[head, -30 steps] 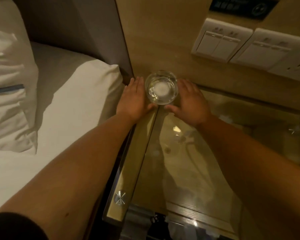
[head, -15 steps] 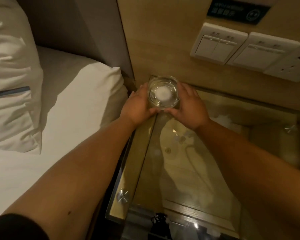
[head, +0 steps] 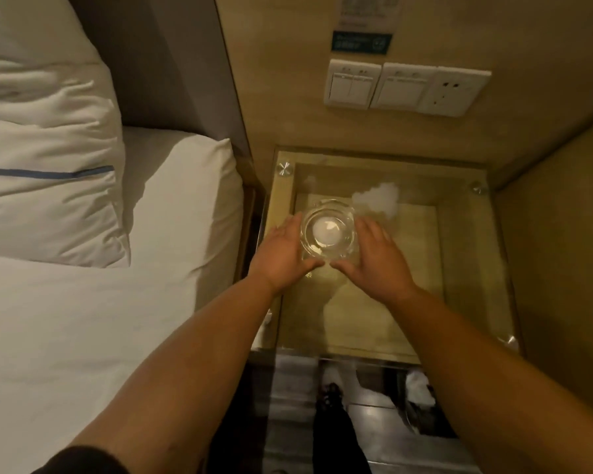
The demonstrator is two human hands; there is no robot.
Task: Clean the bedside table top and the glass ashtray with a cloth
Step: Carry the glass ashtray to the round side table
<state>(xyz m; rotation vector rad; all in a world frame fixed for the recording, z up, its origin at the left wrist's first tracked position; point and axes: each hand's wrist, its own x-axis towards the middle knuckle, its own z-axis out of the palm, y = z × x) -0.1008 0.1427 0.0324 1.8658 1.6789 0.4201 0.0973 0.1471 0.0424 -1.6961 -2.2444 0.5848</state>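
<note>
Both hands, left hand (head: 281, 249) and right hand (head: 379, 256), flank the glass ashtray (head: 327, 232), fingers straight. Expect thick, heavy, slippery, breakable glass; grip its outer wall.

Both bare forearms are reaching from 6 o'clock toward 12, converging. The left hand (head: 281, 256) and right hand (head: 377, 260) are lying palm-inward, fingers straight and together, thumbs pointing toward each other at 3 and 9 o'clock.
</note>
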